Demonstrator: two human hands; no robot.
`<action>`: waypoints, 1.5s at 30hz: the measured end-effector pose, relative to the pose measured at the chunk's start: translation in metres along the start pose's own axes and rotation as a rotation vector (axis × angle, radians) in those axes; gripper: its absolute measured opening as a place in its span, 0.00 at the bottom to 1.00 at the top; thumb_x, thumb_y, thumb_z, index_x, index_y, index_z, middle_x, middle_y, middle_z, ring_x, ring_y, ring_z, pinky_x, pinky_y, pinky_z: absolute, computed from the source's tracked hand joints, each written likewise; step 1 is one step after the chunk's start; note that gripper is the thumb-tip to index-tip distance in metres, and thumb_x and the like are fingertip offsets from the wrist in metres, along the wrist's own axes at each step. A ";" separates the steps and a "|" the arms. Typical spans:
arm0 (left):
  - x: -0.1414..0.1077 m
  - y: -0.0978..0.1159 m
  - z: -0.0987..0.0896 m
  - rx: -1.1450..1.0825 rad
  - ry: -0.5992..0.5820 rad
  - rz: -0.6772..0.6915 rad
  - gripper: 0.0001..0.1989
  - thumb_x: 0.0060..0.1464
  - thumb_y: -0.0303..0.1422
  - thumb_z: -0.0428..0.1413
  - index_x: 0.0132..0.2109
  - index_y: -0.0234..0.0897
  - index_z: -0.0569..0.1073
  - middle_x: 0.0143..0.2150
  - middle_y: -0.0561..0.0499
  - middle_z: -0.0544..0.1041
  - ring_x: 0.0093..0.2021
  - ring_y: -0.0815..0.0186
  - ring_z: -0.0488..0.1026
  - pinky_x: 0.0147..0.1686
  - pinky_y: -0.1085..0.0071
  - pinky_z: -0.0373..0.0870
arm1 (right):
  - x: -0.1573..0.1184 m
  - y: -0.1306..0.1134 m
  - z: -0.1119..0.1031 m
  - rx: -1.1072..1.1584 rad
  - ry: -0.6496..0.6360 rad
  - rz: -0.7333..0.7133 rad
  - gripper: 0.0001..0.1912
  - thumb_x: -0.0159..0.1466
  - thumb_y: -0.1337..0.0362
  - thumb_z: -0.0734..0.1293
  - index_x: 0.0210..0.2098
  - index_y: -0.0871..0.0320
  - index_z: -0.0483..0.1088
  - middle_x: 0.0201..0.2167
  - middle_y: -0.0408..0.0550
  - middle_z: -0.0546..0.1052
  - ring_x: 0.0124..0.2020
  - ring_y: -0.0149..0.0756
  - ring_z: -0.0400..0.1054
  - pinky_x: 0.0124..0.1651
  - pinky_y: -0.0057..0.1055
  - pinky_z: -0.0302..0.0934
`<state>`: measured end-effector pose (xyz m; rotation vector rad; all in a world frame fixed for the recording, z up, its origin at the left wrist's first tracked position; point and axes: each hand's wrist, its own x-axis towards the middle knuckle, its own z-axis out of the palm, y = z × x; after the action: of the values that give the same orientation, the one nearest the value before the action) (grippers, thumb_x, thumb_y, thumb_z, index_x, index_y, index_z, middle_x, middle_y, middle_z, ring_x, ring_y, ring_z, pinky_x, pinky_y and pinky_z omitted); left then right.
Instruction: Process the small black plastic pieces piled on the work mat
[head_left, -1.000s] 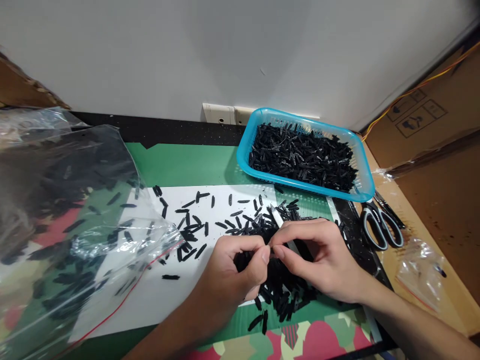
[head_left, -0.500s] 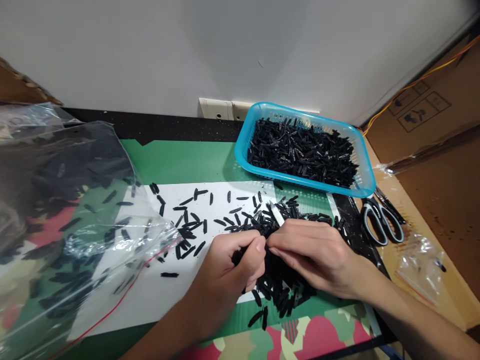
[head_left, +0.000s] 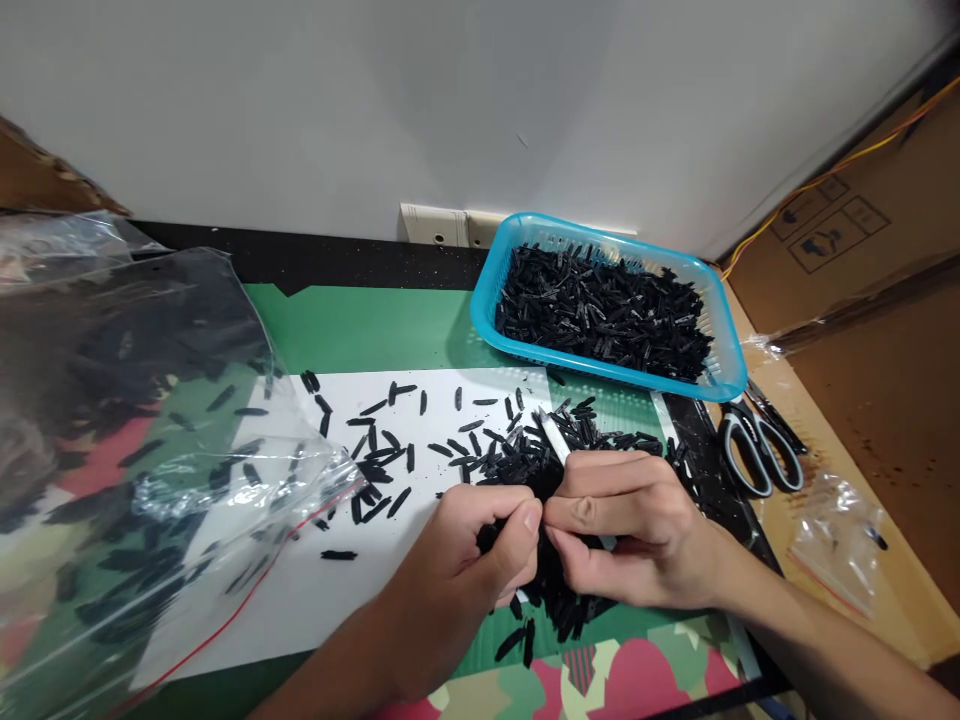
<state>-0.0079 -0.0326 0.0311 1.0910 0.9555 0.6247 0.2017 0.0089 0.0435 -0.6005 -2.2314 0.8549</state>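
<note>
My left hand is closed, thumb pressed on the bent index finger. What it pinches is hidden. Right beside it, my right hand is closed too, its fingertips meeting the left thumb. A slim white tool with a pointed greyish tip sticks out from the right hand, aimed away from me; its kind is unclear. Under both hands lies a heap of short black strips. More loose black strips are scattered on the white paper to the left.
Behind the heap stands a blue plastic basket filled with black strips. Grey-and-black scissors and a small clear bag lie at right, near a cardboard box. A large clear zip bag with black strips covers the left side.
Both hands have shifted slightly right and stay together. The right hand's fingers have turned a little, opening a gap beneath the index finger. The white tool stays in that hand.
</note>
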 end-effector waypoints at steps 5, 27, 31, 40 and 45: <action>0.002 0.003 0.002 -0.215 -0.001 -0.005 0.28 0.69 0.48 0.58 0.25 0.41 0.60 0.20 0.59 0.59 0.20 0.73 0.52 0.20 0.74 0.51 | -0.003 0.003 0.001 -0.043 0.204 0.051 0.09 0.70 0.73 0.69 0.38 0.58 0.82 0.24 0.44 0.77 0.24 0.33 0.65 0.28 0.33 0.62; 0.004 0.002 0.000 -0.366 0.081 -0.036 0.28 0.67 0.50 0.61 0.27 0.40 0.60 0.20 0.61 0.60 0.17 0.77 0.52 0.15 0.80 0.46 | -0.001 0.004 -0.004 0.170 0.158 0.195 0.06 0.71 0.73 0.70 0.45 0.59 0.77 0.39 0.48 0.81 0.36 0.33 0.74 0.41 0.32 0.70; 0.005 0.003 0.001 -0.380 0.093 -0.053 0.27 0.67 0.50 0.60 0.26 0.39 0.62 0.20 0.60 0.60 0.16 0.77 0.52 0.14 0.81 0.46 | -0.003 0.005 -0.002 0.209 0.120 0.194 0.08 0.70 0.69 0.73 0.49 0.59 0.77 0.40 0.48 0.82 0.37 0.34 0.74 0.42 0.32 0.70; 0.005 0.001 0.002 -0.356 0.105 -0.043 0.27 0.69 0.50 0.60 0.27 0.39 0.62 0.20 0.61 0.59 0.17 0.77 0.53 0.15 0.81 0.46 | -0.005 0.007 0.003 0.227 0.128 0.182 0.04 0.72 0.69 0.73 0.46 0.60 0.79 0.38 0.48 0.82 0.36 0.34 0.74 0.41 0.31 0.69; 0.003 0.001 0.003 -0.329 0.103 -0.036 0.26 0.69 0.48 0.59 0.28 0.38 0.64 0.21 0.60 0.60 0.17 0.76 0.56 0.16 0.80 0.46 | -0.006 0.007 0.004 0.219 0.175 0.253 0.04 0.73 0.69 0.72 0.46 0.58 0.80 0.37 0.47 0.83 0.36 0.33 0.75 0.39 0.30 0.69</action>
<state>-0.0043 -0.0312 0.0320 0.7539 0.9204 0.7833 0.2037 0.0085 0.0336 -0.8290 -1.8997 1.1112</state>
